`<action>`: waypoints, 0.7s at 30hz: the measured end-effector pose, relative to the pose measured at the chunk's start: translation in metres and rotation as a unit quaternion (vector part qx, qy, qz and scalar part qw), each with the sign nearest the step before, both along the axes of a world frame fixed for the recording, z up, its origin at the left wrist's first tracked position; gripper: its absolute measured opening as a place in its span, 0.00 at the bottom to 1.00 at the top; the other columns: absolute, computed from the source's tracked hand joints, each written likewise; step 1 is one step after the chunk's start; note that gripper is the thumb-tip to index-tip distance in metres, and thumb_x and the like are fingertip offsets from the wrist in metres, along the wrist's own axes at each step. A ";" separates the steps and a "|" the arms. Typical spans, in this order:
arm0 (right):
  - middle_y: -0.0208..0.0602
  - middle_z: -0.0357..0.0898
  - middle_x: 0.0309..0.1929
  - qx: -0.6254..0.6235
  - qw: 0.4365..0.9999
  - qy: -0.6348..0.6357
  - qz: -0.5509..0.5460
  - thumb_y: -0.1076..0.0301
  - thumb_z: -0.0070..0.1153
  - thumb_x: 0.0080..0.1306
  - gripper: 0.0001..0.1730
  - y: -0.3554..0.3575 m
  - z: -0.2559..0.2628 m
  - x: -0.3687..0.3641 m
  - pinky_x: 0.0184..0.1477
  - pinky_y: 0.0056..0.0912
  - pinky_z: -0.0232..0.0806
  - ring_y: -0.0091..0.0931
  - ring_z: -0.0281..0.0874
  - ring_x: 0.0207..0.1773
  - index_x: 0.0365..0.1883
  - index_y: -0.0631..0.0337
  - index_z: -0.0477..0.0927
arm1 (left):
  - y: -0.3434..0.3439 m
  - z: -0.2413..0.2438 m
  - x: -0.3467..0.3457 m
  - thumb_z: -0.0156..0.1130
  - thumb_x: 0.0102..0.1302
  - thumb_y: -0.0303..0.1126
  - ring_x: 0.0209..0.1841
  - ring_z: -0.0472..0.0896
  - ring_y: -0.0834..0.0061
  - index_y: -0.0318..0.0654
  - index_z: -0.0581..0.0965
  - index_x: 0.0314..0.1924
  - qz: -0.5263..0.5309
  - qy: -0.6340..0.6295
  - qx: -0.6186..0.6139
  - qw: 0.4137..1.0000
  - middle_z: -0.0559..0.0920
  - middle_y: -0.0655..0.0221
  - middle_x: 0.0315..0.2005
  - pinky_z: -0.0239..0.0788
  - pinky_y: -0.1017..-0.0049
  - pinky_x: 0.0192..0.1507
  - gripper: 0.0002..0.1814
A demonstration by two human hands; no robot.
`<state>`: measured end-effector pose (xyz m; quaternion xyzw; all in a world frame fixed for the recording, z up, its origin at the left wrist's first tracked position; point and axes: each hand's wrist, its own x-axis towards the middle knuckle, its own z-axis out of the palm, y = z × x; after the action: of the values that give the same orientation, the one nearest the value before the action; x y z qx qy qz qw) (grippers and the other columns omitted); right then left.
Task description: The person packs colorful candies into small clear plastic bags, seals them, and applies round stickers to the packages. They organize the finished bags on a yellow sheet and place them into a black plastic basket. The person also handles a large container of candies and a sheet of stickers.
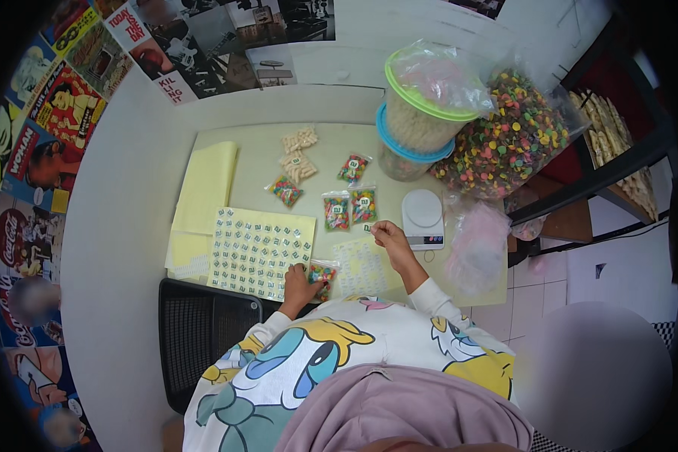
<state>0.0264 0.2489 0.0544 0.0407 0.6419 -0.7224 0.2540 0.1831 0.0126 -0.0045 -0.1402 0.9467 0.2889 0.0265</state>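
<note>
My left hand [299,289] is at the table's front edge, its fingers on a small clear zip bag of colourful candy [323,272]. Pinched between the fingertips of my right hand [394,244] is a small round sticker [367,228] with dark print. Left of the candy bag lies a yellow-backed sheet of round stickers [260,251], its right edge by my left hand. Under and beside my right forearm lies a second sheet of small printed labels [359,265]. Ahead are filled candy bags with round stickers, including one bag [336,212] and another [364,204].
A white digital scale [422,212] stands right of my right hand. Behind it are stacked tubs [424,113] and a large bag of colourful chips [508,130]. Pale snack bags [298,165] lie farther back. A pink-filled plastic bag [477,248] is at right, a black mesh basket [209,333] at left.
</note>
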 end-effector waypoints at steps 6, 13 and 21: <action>0.22 0.68 0.27 -0.013 1.000 0.001 -0.002 0.66 0.55 0.67 0.07 -0.005 -0.001 0.011 0.37 0.19 0.59 0.15 0.59 0.29 0.36 0.59 0.74 | -0.003 -0.004 -0.010 0.75 0.45 0.40 0.34 0.81 0.61 0.28 0.76 0.42 0.022 -0.113 0.145 0.983 0.82 0.55 0.32 0.72 0.66 0.37 0.29; 0.23 0.69 0.28 -0.026 0.999 0.001 0.044 0.66 0.54 0.67 0.06 -0.018 0.006 0.031 0.38 0.20 0.60 0.16 0.62 0.32 0.36 0.59 0.74 | 0.004 0.052 -0.042 0.63 0.59 0.25 0.37 0.80 0.78 0.36 0.72 0.53 0.140 -0.104 0.566 0.805 0.81 0.69 0.40 0.71 0.79 0.38 0.20; 0.25 0.71 0.29 0.034 0.988 0.112 0.103 0.70 0.53 0.67 0.05 -0.043 0.017 0.051 0.37 0.21 0.61 0.17 0.64 0.32 0.37 0.61 0.73 | 0.019 0.064 -0.055 0.51 0.72 0.39 0.42 0.74 0.84 0.43 0.69 0.54 0.149 -0.078 0.639 0.751 0.76 0.75 0.43 0.66 0.80 0.40 0.15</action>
<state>0.0773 0.2061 0.0718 -0.0976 0.6911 -0.6704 0.2519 0.1283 0.0312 0.0591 -0.2524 0.5033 0.8145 0.1400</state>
